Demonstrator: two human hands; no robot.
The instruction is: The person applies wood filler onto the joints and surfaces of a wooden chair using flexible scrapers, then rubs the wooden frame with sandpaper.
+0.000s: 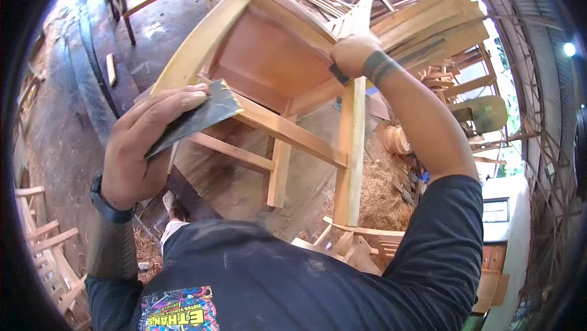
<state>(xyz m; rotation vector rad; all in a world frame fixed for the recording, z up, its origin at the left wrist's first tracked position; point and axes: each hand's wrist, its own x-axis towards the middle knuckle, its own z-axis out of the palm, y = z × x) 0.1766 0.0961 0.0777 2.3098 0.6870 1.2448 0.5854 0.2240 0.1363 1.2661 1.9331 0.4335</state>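
Observation:
A wooden chair frame [312,142] is tipped in front of me, its legs and rails toward me and a reddish-brown panel [269,55] inside. My left hand [137,147] is closed on a dark sheet of sandpaper [194,117] with a ragged, pale edge, close to the chair's curved left rail [205,40]. At the chair's upper right corner, my right hand [356,55] wraps round the wood. A small dark piece [338,74] shows below its fingers; what it is I cannot make out.
Stacked wooden panels [428,22] lie beyond my right arm. Wood shavings [382,193] cover the floor at right. Slatted chair parts [52,251] stand at lower left, and another slatted chair piece [348,245] is close to my body. A long dark board [92,55] lies at left.

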